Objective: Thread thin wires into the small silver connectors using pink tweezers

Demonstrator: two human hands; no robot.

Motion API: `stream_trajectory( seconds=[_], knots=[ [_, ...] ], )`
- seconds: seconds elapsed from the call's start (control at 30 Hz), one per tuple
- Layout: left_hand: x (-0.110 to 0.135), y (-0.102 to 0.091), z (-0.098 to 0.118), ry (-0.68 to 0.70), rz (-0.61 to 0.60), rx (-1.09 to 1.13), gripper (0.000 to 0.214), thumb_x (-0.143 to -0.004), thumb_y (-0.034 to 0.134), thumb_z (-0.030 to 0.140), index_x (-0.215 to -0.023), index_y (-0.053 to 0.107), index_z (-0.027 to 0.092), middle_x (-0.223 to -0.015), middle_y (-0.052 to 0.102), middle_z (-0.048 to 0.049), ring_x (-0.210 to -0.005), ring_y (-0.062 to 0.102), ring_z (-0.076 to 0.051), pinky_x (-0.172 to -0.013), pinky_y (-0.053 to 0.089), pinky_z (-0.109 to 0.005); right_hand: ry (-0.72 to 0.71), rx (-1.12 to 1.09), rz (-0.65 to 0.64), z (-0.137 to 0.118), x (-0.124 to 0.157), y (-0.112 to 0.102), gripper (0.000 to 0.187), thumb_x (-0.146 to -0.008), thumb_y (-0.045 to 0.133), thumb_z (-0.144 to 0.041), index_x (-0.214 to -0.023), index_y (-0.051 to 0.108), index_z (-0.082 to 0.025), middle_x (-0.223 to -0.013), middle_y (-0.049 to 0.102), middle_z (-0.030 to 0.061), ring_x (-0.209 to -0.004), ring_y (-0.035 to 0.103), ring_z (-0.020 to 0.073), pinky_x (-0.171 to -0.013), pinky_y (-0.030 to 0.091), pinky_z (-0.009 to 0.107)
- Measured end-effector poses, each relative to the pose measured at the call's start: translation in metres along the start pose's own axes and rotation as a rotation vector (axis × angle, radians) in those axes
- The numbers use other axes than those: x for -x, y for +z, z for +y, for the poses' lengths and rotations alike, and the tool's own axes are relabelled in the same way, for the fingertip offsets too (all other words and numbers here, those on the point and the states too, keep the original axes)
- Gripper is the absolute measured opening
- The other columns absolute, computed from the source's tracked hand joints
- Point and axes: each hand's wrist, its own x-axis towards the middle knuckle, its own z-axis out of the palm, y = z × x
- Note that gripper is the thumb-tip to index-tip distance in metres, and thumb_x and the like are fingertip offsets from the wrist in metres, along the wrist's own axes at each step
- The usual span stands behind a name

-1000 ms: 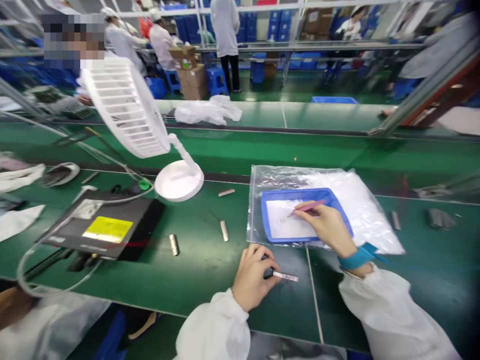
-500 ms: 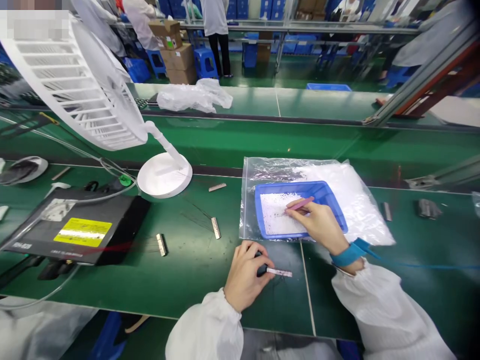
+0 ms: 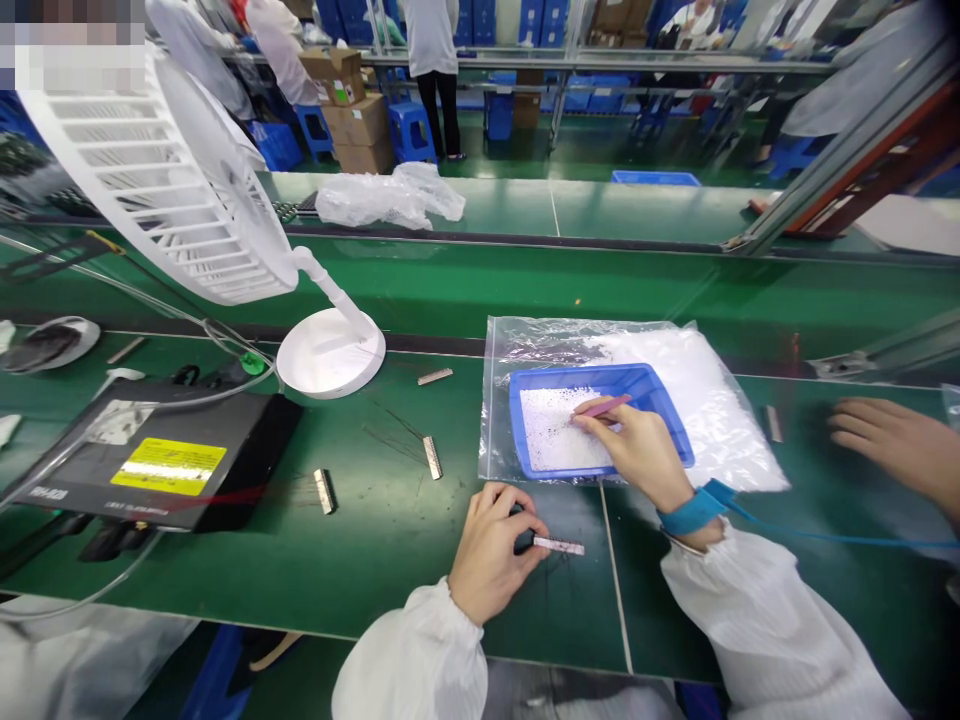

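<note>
Right hand [image 3: 637, 455] pinches pink tool [image 3: 606, 405] — over blue tray [image 3: 577, 374].

white desk fan [image 3: 161, 175] on green workbench [image 3: 225, 570]

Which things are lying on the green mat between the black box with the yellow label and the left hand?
In the head view, one metal strip, another metal strip and thin dark fibres lie there.

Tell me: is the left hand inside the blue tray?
No, the left hand holds a metal strip above the green mat, outside the blue tray.
</note>
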Motion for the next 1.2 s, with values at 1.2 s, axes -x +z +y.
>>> stream_trajectory(
  seconds=[1.2],
  knots=[
    [-0.0003,-0.0007,0.0025,-0.012,-0.013,-0.003,0.015,-0.071,0.072,0.011,-0.077,0.067,0.023,-0.099,0.06,-0.0001,-0.102,0.047,-0.021,-0.088,0.035,-0.039,-0.011,-0.015,-0.139,0.0014,-0.0039,-0.0021,0.017,-0.085,0.055,-0.037,-0.082,0.066,-0.024,-0.094,0.07,-0.0014,-0.078,0.066,0.0175,-0.07,0.051,0.029]
  ],
)
